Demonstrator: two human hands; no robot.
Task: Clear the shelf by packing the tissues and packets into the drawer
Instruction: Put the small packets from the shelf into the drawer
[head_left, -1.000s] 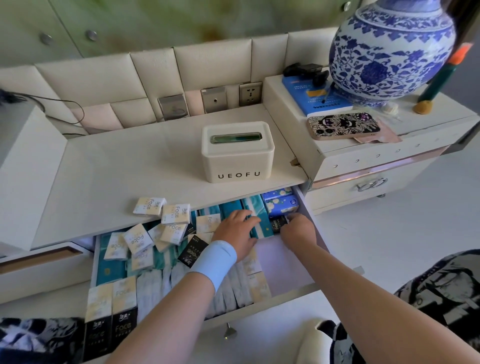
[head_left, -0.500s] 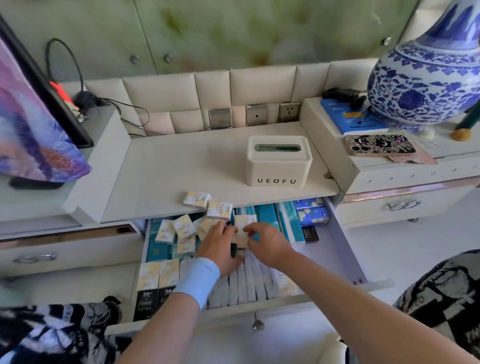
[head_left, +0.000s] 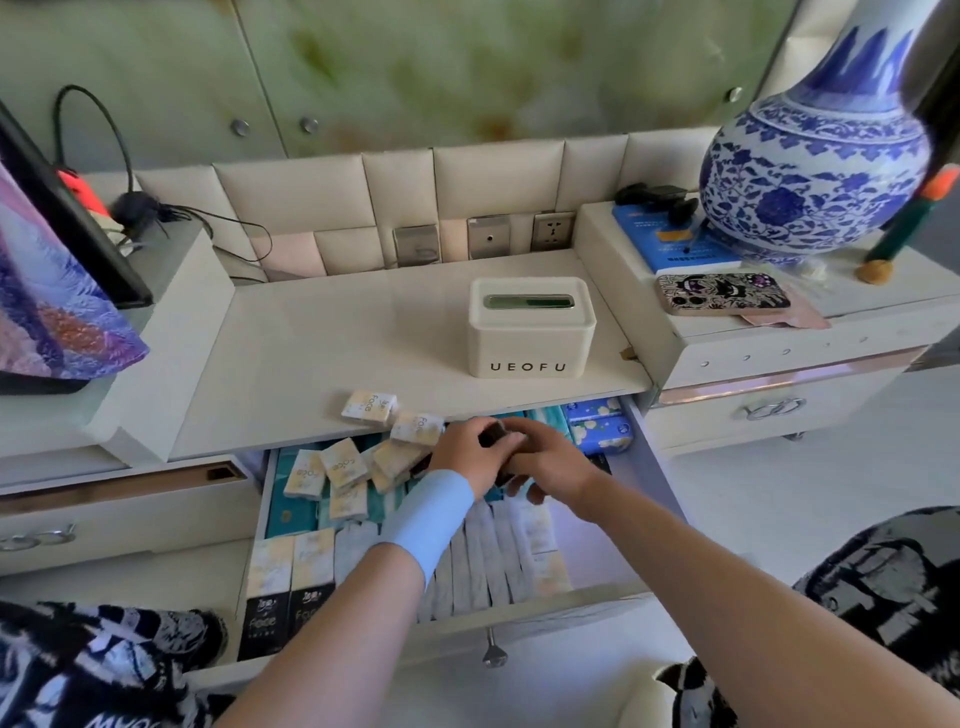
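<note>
Cream shelf (head_left: 311, 358) nearly cleared; both hands, left hand (head_left: 470, 452) and right hand (head_left: 550, 462), closed round dark packet (head_left: 493, 434) over drawer (head_left: 649, 467). Best tucked flat into gap.

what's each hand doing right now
left hand: closed on a dark packet
right hand: closed on the same dark packet

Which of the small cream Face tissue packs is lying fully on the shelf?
The leftmost Face pack, lying flat behind the front edge of the shelf. Its neighbour overhangs that edge; the others lie in the drawer.
</note>
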